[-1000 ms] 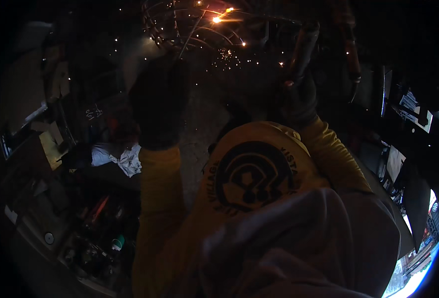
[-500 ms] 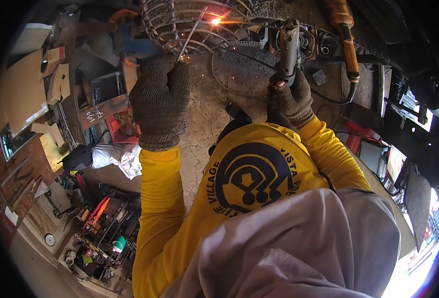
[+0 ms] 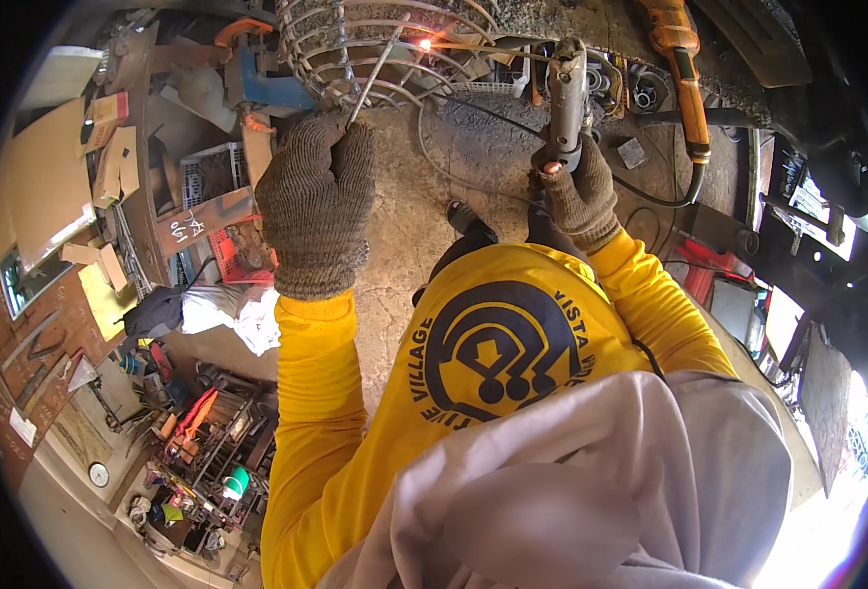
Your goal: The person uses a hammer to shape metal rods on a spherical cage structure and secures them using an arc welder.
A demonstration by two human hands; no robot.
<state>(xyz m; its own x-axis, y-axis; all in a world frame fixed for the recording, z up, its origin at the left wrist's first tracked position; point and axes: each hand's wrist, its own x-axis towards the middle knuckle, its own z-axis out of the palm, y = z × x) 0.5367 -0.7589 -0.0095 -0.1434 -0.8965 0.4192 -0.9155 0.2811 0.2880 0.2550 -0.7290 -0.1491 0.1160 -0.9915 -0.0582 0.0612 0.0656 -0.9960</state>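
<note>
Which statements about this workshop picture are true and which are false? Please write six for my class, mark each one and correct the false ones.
1. The left hand and right hand are gloved. True.
2. The right hand holds a grey metal holder. True.
3. A thin rod runs between the left hand and the wire frame. True.
4. The glowing spot touches the left hand. False: the glowing spot is apart from both hands.
5. The left hand holds the orange tool. False: neither hand holds the orange tool.
6. The sleeves are blue. False: the sleeves are yellow.
</note>
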